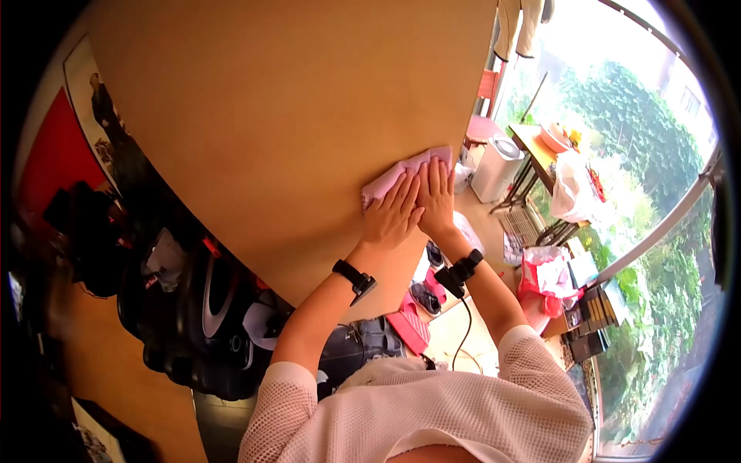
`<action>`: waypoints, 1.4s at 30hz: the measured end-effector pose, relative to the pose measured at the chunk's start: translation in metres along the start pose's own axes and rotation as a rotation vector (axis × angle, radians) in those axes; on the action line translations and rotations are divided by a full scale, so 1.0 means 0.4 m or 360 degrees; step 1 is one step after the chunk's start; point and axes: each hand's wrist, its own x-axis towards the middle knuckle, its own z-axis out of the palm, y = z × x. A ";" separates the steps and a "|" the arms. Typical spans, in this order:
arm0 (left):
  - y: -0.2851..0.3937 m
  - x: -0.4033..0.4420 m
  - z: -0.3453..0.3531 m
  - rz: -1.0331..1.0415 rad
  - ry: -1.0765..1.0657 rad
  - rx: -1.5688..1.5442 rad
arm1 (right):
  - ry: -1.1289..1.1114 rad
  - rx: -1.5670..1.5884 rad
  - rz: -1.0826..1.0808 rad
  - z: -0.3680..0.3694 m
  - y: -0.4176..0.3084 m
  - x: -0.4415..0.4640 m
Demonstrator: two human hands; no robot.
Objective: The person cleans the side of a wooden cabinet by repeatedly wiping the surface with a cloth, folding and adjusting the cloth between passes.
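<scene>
A folded pink cloth (409, 174) lies flat against a large, smooth, wood-coloured panel (301, 100), near the panel's right edge. My left hand (392, 214) presses on the cloth, palm down, its fingers stretched upward and slightly apart. Right beside it, my right hand (438, 199) also rests flat on the cloth, fingers straight and close to the edge. Both palms face the panel, and the cloth's upper rim shows above the fingers. A black strap with a small device circles each wrist, and a cable hangs from the right one.
Below left is a bulky black massage-chair-like seat (224, 309). Shoes (424, 297) and a pink slipper (411, 328) lie on the floor under the panel. To the right stand a white bin-like appliance (498, 170), a table (532, 147) and a red-white bag (544, 274) by large windows.
</scene>
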 end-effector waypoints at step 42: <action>-0.656 -0.256 -0.510 -0.0033 -0.0018 0.0247 | 0.0246 0.0243 -0.0114 -0.018 -0.792 0.351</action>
